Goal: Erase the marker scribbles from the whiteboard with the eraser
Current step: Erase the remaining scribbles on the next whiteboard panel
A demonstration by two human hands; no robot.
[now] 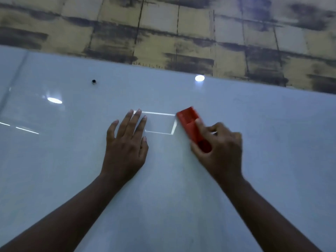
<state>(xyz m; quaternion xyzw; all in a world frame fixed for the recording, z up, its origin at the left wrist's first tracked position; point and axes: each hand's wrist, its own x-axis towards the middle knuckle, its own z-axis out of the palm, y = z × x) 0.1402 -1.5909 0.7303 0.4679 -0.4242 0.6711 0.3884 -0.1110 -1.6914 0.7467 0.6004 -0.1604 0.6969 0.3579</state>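
**A:** What fills my view from here?

**B:** Mostly the whiteboard (72, 170). I see it running from the lower edge of the frame up to a slanted top edge, with the tiled wall (163, 30) of yellowish squares and dark streaks across the upper part of the frame. The board is glossy; I see bright light reflections (54, 100) at the left and upper middle, and a pale rectangular reflection at centre.

**A:** Where are the hands?

**B:** Both come in from the bottom of the frame. The left hand (125, 142) lies flat on the board just left of centre, fingers straight and slightly spread, its fingertips reaching the left end of that rectangular reflection. The right hand (220, 148) is right of centre, fingers curled round the lower end of the eraser (190, 122).

**A:** And the eraser itself?

**B:** Red, block-shaped, just right of centre in the frame, tilted so its free end points to the upper left. It sits against the board, next to the right side of the reflection. The right hand and eraser are blurred, so I cannot make out the grip finely.

**A:** Any marker scribbles?

**B:** I cannot pick out clear ink on the surface; perhaps faint smudging at the right. There is one small dark dot (93, 81) in the upper left of the board.
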